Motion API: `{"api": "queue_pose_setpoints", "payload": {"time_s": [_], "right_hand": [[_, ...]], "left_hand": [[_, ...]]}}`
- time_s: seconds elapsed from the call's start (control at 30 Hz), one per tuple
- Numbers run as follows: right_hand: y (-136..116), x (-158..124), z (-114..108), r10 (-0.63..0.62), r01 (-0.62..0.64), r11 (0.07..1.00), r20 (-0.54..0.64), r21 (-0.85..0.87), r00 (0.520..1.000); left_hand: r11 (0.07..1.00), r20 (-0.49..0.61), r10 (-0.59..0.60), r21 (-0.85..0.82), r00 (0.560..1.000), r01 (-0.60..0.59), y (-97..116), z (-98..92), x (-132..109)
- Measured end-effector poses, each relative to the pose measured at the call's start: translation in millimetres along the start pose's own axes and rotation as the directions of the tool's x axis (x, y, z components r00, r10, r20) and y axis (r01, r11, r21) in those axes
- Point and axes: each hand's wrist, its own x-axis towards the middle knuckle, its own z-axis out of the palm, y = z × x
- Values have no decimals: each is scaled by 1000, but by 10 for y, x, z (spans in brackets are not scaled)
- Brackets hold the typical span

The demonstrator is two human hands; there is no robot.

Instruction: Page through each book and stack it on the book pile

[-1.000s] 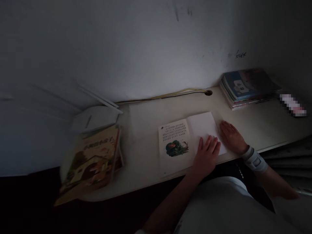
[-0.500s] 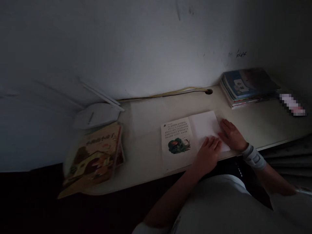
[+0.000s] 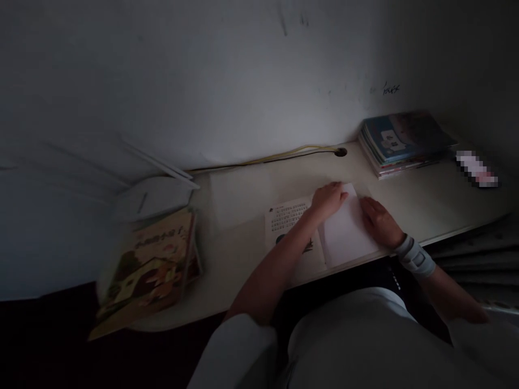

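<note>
An open book point(image 3: 292, 213) lies on the desk, its left page printed with text and a picture. A blank white sheet point(image 3: 348, 237) covers the right side. My left hand point(image 3: 329, 199) rests across the top of the sheet near the book's fold, fingers laid down on it and a little bent. Its forearm crosses the left page and hides part of the picture. Along the sheet's right edge lies my right hand point(image 3: 380, 220), fingers stretched out and held close together, with a grey band on the wrist. Neither hand grips anything that I can see.
Picture books point(image 3: 154, 265) lie at the desk's left end, beside a white router point(image 3: 158, 194) with antennas. Stacked books point(image 3: 405, 141) stand at the back right, near a pixelated phone-like object point(image 3: 476, 168). Cables point(image 3: 279, 156) run along the wall to a hole point(image 3: 341, 152).
My left hand has moved up from the lower part of the white sheet to its top edge. My right hand stays at the right edge. The view has shifted slightly.
</note>
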Motion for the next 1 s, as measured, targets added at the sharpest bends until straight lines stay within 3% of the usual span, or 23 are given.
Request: {"api": "queue_pose_setpoints", "payload": {"time_s": [0.23, 0.47, 0.67, 0.77, 0.87, 1.0], "right_hand": [[-77, 51, -66, -6, 10, 993, 29, -122, 1000], [-301, 300, -225, 131, -51, 905, 163, -422, 978], [-399, 524, -317, 187, -17, 867, 293, -497, 938], [-435, 572, -371, 226, -30, 873, 350, -486, 909], [-461, 590, -404, 246, -52, 872, 344, -486, 906], [-426, 574, -388, 243, -68, 882, 326, -466, 914]], "left_hand": [[1000, -160, 5, -18, 987, -8, -12, 227, -47], [985, -219, 16, -162, 976, -53, -102, 386, 2], [980, -222, 15, -189, 975, -58, -154, 315, 4], [968, -248, -55, -251, 967, -10, -197, 233, 28], [952, -147, -93, -303, 985, 44, -246, 146, 111], [947, 34, -15, -322, 999, 26, -300, 67, 243]]}}
